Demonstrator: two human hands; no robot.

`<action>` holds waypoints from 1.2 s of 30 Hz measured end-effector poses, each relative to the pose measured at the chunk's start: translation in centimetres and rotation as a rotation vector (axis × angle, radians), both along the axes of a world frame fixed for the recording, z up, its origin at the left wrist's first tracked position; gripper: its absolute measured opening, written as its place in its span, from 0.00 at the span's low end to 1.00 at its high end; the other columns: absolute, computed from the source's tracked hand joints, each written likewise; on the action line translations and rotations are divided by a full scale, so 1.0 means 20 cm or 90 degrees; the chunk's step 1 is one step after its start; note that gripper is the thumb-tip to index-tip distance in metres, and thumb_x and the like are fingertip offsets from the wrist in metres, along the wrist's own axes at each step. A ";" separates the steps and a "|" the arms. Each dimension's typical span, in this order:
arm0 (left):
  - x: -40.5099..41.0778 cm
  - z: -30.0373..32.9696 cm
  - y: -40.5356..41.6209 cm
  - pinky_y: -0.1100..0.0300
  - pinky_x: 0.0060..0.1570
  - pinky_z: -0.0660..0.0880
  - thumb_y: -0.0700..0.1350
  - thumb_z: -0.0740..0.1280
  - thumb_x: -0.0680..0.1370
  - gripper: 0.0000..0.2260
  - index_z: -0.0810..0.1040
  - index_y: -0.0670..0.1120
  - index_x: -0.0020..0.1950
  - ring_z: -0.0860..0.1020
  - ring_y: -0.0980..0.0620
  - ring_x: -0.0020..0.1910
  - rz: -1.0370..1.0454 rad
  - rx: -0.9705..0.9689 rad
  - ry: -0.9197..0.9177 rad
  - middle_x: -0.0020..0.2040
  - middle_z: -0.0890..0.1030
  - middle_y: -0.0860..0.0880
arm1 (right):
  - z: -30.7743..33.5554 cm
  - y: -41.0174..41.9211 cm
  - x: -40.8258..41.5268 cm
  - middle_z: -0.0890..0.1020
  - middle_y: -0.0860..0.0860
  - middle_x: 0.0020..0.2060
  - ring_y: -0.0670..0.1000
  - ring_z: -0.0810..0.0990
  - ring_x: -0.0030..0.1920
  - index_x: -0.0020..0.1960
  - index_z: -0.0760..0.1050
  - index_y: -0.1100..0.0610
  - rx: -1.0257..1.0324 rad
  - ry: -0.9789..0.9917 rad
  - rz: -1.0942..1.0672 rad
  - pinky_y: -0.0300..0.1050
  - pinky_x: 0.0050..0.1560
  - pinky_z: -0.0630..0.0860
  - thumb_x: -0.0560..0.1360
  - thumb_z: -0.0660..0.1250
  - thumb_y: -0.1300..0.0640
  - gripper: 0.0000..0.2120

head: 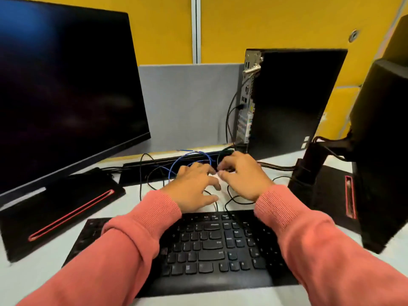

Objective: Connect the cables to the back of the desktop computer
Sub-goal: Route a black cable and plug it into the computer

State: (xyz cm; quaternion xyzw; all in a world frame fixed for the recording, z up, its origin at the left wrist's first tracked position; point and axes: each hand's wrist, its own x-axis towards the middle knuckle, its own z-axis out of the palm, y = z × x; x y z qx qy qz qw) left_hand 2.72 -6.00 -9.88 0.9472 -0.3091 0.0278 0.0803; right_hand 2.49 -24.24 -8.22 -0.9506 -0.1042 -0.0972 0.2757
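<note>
Behind the keyboard (212, 246), the left hand (194, 182) and right hand (242, 175) meet, fingers curled among loose cables (189, 157); what they pinch is unclear. Desktop computer (287, 102) stands farther behind.

Matt plastics, bare metal, ribbed knit

Desktop computer (293, 100): matt black side, bare metal back; keyboard (212, 246) matt plastic; sleeves (123, 250) ribbed knit cloth.

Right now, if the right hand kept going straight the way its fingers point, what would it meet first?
The right hand points forward and slightly left, so it would likely meet the loose black cable first, then the black cable tray. The desktop computer stands further back-right; depth is uncertain.
</note>
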 end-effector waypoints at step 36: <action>-0.09 -0.20 -0.05 0.55 0.66 0.56 0.53 0.64 0.82 0.10 0.81 0.59 0.61 0.69 0.57 0.64 -0.065 -0.130 -0.096 0.60 0.77 0.61 | -0.26 -0.47 -0.45 0.80 0.42 0.42 0.38 0.80 0.41 0.44 0.83 0.53 0.081 -0.027 -0.108 0.24 0.42 0.73 0.73 0.74 0.69 0.12</action>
